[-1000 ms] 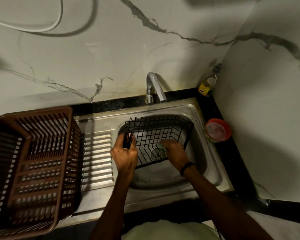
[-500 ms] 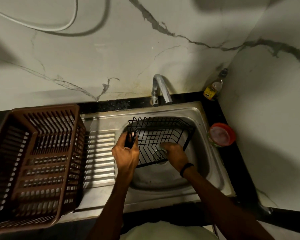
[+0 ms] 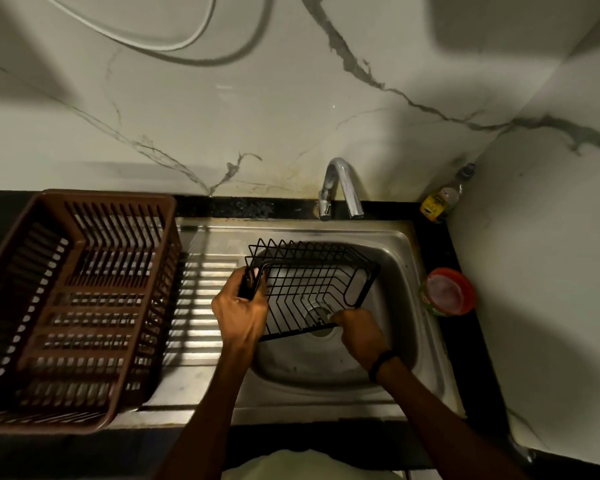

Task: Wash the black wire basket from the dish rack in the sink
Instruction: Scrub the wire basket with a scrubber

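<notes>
The black wire basket (image 3: 312, 282) sits tilted in the steel sink (image 3: 399, 258), over the drain. My left hand (image 3: 241, 310) grips its left rim near the corner. At the basket's near right edge, my right hand (image 3: 359, 332) has its fingers curled on the wire. A black band is on that wrist. I cannot make out a sponge or scrubber in either hand.
A brown plastic dish rack (image 3: 77, 306) stands on the ribbed drainboard (image 3: 201, 306) to the left. The tap (image 3: 340, 185) rises behind the sink; I see no water running. A bottle (image 3: 444, 197) stands in the back corner, and a red-lidded tub (image 3: 447, 292) sits right of the sink.
My right hand has slid from the basket's floor towards me, to its near right edge. My left hand keeps its grip on the left rim. The camera view has shifted slightly.
</notes>
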A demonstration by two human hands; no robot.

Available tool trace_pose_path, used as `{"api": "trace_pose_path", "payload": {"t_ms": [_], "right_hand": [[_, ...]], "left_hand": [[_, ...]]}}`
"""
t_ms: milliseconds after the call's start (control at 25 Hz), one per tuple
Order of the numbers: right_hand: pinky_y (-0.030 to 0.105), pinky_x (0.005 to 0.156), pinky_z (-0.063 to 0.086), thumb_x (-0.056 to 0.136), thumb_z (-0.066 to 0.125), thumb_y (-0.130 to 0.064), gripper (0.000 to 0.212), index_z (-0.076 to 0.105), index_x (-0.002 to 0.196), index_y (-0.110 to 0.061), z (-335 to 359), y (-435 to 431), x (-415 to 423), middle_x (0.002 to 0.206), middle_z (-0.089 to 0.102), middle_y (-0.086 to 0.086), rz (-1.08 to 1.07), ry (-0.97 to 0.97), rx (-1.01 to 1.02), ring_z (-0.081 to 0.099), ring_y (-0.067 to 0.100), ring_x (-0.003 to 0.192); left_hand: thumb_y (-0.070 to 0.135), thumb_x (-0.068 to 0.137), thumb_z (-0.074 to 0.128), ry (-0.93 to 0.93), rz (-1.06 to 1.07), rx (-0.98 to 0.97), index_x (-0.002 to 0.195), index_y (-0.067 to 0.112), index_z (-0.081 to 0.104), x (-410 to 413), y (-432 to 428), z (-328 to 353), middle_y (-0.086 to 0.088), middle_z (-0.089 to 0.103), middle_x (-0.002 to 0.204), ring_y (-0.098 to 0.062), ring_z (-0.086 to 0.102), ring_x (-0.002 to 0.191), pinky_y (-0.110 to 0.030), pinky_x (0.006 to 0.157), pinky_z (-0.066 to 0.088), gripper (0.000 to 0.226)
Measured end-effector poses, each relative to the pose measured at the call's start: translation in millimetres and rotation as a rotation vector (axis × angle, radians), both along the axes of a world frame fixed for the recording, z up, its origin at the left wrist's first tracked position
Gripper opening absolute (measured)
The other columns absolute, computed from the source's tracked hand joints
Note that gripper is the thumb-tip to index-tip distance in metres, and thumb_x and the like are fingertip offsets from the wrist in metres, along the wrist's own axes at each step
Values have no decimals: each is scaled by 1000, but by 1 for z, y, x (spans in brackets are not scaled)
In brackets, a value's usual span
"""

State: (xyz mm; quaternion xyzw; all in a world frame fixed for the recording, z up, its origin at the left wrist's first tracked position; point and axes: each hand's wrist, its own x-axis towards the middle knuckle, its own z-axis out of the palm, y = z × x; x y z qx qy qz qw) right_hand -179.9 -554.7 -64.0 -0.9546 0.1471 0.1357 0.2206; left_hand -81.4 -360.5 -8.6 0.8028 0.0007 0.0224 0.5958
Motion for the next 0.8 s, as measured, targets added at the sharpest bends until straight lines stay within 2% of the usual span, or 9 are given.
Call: {"api": "trace_pose_path", "payload": {"t_ms": [160,240,360,480,560,600,680,800], "right_hand": [[35,100,48,93,56,-4,24,66,115,-4,-4,-4,19,116,67,16,29,-115,-57,63,29,109],[32,103,44,97,53,-8,29,61,125,-6,-7,-3,18,126,62,14,76,-36,-97,58,26,117],[32,99,48,98,47,-2,27,64,118,-8,-7,-9,4,118,63,13,-12,67,-148,60,24,110],[31,100,46,98,46,-4,27,63,119,-8,-11,-7,10,118,64,12,-24,-1,-194,58,25,112],[30,103,42,99,46,-8,29,60,124,-12,-14,-6,12,124,60,8,3,-19,-193,53,23,119],[30,104,41,99,45,-6,31,59,125,-13,-14,-5,9,125,59,8,21,3,-195,52,23,121],[27,105,41,96,46,0,35,63,125,-13,-8,-14,-4,127,61,8,4,42,-175,56,22,120],[9,93,43,87,61,6,34,71,115,-12,11,-51,-27,117,69,4,-263,-94,69,64,16,110]], "left_hand": [[26,93,69,10,-36,33,108,12,72,2,-7,-6,11,70,87,3,65,82,-27,80,57,20],[23,94,70,0,-68,65,113,11,72,4,-10,-3,6,71,90,5,65,84,-25,81,56,23],[23,94,70,-7,-19,38,115,9,72,1,-8,-8,5,72,90,8,66,84,-25,80,58,26],[24,94,71,-32,-56,91,117,10,72,0,-14,-10,5,72,92,11,65,87,-8,77,52,26],[23,94,71,-42,-80,90,115,11,73,4,-18,-6,6,72,90,13,64,85,-4,76,49,24],[23,95,70,-36,-69,82,115,12,74,5,-19,-3,6,72,90,12,65,84,-6,77,50,23],[25,96,69,28,-29,67,115,12,74,6,-17,-3,4,72,91,6,65,84,-19,83,55,24],[28,97,68,85,22,81,111,13,73,3,-19,-10,6,69,87,-6,65,82,-35,84,56,21]]}}
